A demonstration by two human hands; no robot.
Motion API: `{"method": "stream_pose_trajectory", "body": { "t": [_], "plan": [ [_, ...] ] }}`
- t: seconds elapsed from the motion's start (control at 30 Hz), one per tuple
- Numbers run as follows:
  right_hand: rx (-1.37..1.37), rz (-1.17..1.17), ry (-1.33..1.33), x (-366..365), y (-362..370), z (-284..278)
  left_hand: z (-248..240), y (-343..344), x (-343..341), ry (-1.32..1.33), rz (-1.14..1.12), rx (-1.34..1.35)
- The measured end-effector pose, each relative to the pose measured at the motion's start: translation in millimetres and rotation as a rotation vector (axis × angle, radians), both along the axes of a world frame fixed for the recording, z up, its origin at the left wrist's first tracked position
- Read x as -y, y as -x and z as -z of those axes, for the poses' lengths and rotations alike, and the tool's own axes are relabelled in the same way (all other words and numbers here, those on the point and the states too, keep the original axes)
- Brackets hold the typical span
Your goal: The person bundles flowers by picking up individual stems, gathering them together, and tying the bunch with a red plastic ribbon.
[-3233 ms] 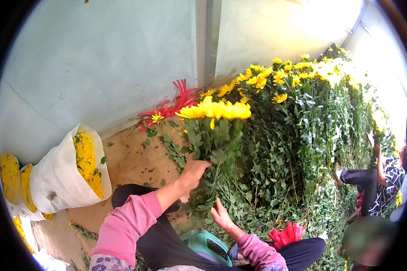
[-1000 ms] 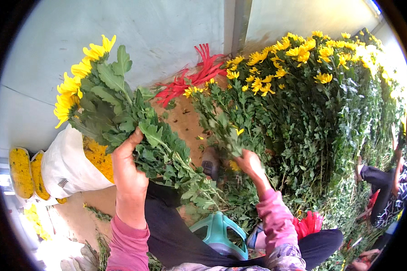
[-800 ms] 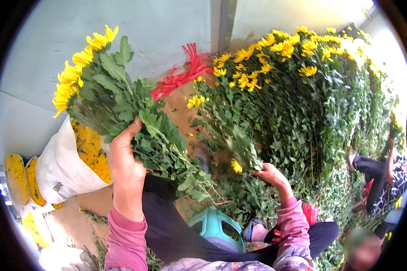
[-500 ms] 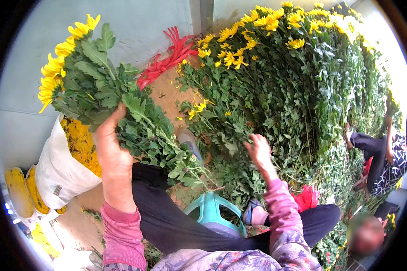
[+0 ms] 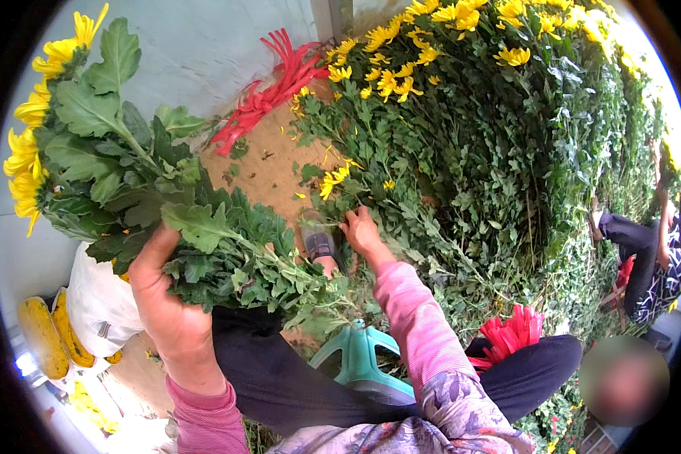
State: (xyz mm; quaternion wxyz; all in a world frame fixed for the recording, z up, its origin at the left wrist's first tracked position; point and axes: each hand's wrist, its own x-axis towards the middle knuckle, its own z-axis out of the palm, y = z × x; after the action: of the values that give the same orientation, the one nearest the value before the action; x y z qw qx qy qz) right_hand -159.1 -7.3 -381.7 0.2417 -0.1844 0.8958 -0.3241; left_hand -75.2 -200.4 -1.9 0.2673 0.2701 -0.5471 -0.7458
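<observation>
My left hand [image 5: 170, 295] is closed around a bunch of yellow chrysanthemums [image 5: 121, 151]. Their blooms point to the upper left, and the leafy stems run down to the right over my knee. Just right of the bunch, my right hand [image 5: 365, 231] has its fingers bent together on a leafy chrysanthemum stem at the near edge of the big flower pile [image 5: 469, 151]. A few yellow blooms [image 5: 333, 181] lie just beyond these fingers. Leaves partly hide what the fingertips pinch.
Red strips [image 5: 268, 94] lie by the wall; another red bundle [image 5: 511, 333] rests at my right leg. A green stool [image 5: 356, 359] stands between my legs. At left are a white sack [image 5: 102, 299] and yellow-filled bags [image 5: 41, 337]. Another person [image 5: 635, 265] sits at far right.
My right hand has moved left and away from me to a stem by the pile's near edge. My left hand and its bunch have shifted left and nearer.
</observation>
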Motion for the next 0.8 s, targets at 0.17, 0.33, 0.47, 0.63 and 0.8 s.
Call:
{"method": "stream_pose_trajectory", "body": {
  "t": [0.17, 0.33, 0.47, 0.63, 0.8],
  "plan": [
    [0.248, -0.057, 0.243, -29, 9, 6, 0, 0, -4, 0.309, 0.121, -0.006],
    [0.649, -0.085, 0.362, -50, 15, -8, -2, 11, -11, 0.28, 0.115, 0.039],
    [-0.011, -0.265, 0.038, -58, -10, -38, 0, 15, -6, 0.023, 0.135, -0.035],
    [-0.451, -0.225, -0.106, -57, -28, -66, -8, 25, -19, 0.046, 0.135, -0.023],
    [0.41, -0.215, 0.044, -61, -14, -100, -4, 27, -10, -0.17, 0.102, -0.028]
  ]
}}
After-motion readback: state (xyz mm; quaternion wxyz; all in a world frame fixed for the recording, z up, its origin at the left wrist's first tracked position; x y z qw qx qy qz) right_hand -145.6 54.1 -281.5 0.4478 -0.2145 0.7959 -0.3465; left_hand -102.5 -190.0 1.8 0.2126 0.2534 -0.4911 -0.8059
